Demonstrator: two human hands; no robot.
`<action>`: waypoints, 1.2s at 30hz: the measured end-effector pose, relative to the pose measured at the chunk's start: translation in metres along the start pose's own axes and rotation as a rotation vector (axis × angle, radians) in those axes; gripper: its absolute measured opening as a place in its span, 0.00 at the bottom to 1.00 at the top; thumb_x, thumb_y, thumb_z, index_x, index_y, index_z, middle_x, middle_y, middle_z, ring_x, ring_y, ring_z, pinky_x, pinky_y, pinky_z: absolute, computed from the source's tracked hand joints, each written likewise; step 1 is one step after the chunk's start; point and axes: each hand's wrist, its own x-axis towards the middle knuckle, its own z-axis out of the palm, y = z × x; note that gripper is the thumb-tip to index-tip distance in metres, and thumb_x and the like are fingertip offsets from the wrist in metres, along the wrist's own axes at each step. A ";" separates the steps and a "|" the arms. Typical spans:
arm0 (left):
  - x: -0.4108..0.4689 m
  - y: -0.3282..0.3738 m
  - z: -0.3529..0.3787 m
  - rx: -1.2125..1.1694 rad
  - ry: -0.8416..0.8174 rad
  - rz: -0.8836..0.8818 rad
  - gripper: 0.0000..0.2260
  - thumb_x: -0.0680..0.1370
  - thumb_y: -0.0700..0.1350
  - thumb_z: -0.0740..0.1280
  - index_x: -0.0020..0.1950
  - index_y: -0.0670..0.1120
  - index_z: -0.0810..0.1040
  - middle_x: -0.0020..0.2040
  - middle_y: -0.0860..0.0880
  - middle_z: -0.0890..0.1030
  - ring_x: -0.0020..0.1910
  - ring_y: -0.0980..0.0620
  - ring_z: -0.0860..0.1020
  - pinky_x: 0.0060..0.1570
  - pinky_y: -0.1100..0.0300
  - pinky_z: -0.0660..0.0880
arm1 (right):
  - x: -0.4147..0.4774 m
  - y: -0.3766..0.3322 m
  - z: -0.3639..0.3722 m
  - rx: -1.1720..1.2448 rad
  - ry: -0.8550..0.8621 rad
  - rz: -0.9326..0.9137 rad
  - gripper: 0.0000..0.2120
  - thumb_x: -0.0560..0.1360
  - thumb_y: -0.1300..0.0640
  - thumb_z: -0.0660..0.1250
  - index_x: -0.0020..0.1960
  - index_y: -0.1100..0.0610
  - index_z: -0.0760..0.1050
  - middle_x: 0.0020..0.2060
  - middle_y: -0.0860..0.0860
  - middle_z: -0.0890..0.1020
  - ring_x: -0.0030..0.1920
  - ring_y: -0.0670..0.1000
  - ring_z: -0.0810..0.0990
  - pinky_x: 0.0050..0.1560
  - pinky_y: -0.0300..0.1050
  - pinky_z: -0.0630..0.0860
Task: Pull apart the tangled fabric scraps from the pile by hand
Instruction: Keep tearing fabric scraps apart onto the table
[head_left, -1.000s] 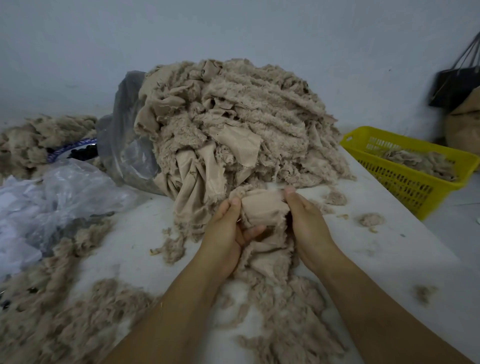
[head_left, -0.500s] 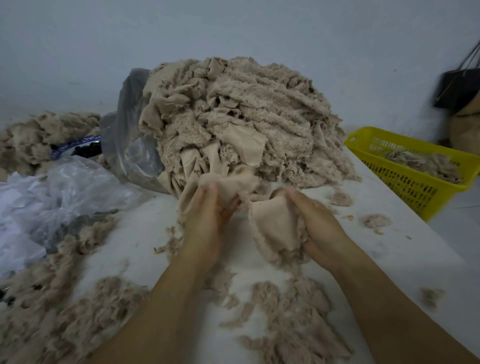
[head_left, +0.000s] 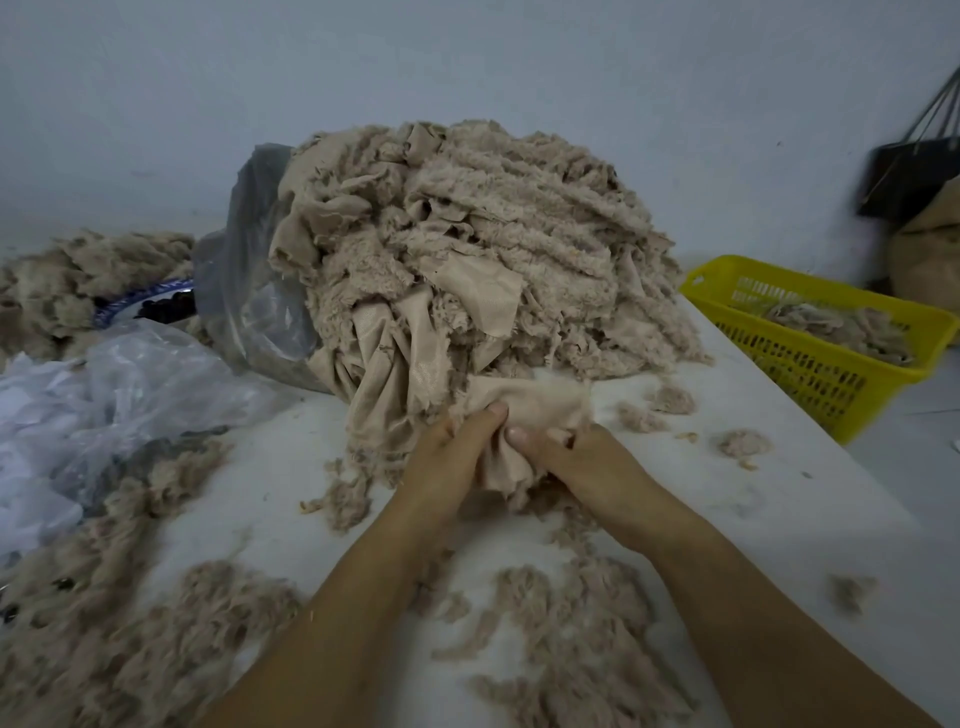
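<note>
A big pile of tangled beige fabric scraps (head_left: 483, 244) rises at the middle of the white table (head_left: 753, 499), spilling out of a grey plastic bag (head_left: 249, 270). At the pile's near foot both hands hold one beige scrap (head_left: 524, 410). My left hand (head_left: 452, 457) pinches its left part with the thumb on top. My right hand (head_left: 582, 462) grips its right part, thumb pressed beside the left thumb. The scrap bunches between the two thumbs.
Loose fluffy fibre tufts (head_left: 566, 623) litter the table near me and at the left (head_left: 104, 623). Clear plastic sheeting (head_left: 104, 395) lies at the left. A yellow basket (head_left: 831, 364) with scraps stands at the right edge. A dark bag (head_left: 914, 176) hangs by the wall.
The hands were apart half a second ago, each with its own piece. Now they have come together at the pile's foot and both hold one scrap.
</note>
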 end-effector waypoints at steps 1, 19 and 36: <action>0.000 0.000 0.000 0.055 0.018 0.013 0.14 0.67 0.64 0.70 0.40 0.55 0.85 0.47 0.47 0.87 0.48 0.53 0.84 0.54 0.47 0.80 | 0.000 0.004 -0.001 -0.074 0.035 0.005 0.08 0.76 0.49 0.71 0.53 0.49 0.83 0.41 0.46 0.86 0.41 0.46 0.85 0.37 0.33 0.77; 0.028 -0.009 -0.023 -0.008 0.352 0.101 0.10 0.84 0.46 0.62 0.50 0.54 0.83 0.48 0.57 0.85 0.51 0.57 0.83 0.55 0.63 0.77 | 0.015 0.011 -0.016 0.265 0.429 0.026 0.14 0.82 0.50 0.63 0.51 0.60 0.80 0.43 0.53 0.86 0.37 0.50 0.83 0.37 0.41 0.79; -0.017 0.011 0.010 0.413 -0.479 0.199 0.12 0.83 0.40 0.61 0.49 0.44 0.85 0.49 0.48 0.83 0.45 0.53 0.83 0.49 0.63 0.76 | 0.014 0.001 -0.002 -0.115 0.214 0.190 0.16 0.78 0.44 0.66 0.44 0.58 0.74 0.28 0.49 0.78 0.28 0.48 0.77 0.31 0.43 0.73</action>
